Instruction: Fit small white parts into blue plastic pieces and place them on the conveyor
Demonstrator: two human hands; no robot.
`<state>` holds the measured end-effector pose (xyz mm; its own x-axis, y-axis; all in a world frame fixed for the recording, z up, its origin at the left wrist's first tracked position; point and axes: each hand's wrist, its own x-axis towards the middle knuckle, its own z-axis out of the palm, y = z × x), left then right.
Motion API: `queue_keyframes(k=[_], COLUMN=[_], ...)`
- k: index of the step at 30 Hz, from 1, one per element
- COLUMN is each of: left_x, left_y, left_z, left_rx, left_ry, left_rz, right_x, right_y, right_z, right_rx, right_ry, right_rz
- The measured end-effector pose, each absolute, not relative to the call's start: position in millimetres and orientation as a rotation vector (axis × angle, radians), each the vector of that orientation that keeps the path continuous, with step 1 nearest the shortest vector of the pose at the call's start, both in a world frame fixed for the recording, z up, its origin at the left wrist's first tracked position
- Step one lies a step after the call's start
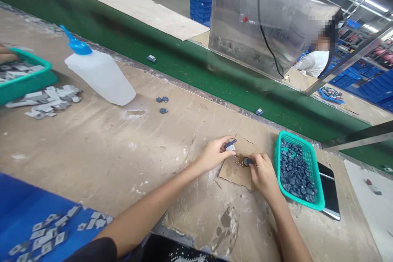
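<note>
Pinched in the fingers of my left hand (216, 153) is a small grey and dark blue piece (230, 145). My right hand (260, 170) is closed on a small dark blue part (249, 160), beside a small round dark-rimmed object (245, 161). Both hands are over a cardboard sheet (235, 174), a short distance apart. Just right of my right hand stands a green basket (321, 196) holding several dark blue parts (296, 172).
A white bottle (102, 75) with a blue nozzle stands left, near grey pieces (50, 100) and another green basket (46, 69). A green belt (184, 73) runs behind. A dark device (330, 192) lies right. Grey pieces rest on blue sheeting (18, 200). A person (315, 63) is beyond.
</note>
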<state>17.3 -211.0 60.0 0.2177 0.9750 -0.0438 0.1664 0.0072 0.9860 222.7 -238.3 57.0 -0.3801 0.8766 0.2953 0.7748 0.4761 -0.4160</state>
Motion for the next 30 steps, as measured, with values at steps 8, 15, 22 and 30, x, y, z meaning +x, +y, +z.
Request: queue_keyframes(k=[8, 15, 22, 30], left_x=[23, 24, 26, 22], left_y=[-223, -225, -232, -234], left_z=[72, 68, 66, 69], left_rx=[1.668, 1.718, 1.771, 1.882], left_ry=[1.109, 1.110, 1.172, 1.064], left_rz=[1.037, 1.058, 1.237, 1.362], right_x=[200, 184, 176, 179], right_y=[-238, -235, -244, -249], right_z=[82, 79, 77, 86], right_rx=[-1.084, -1.046, -1.197, -1.089], right_ry=[-1.292, -1.187, -1.341, -1.294], right_rz=[1.084, 1.168, 1.012, 1.139])
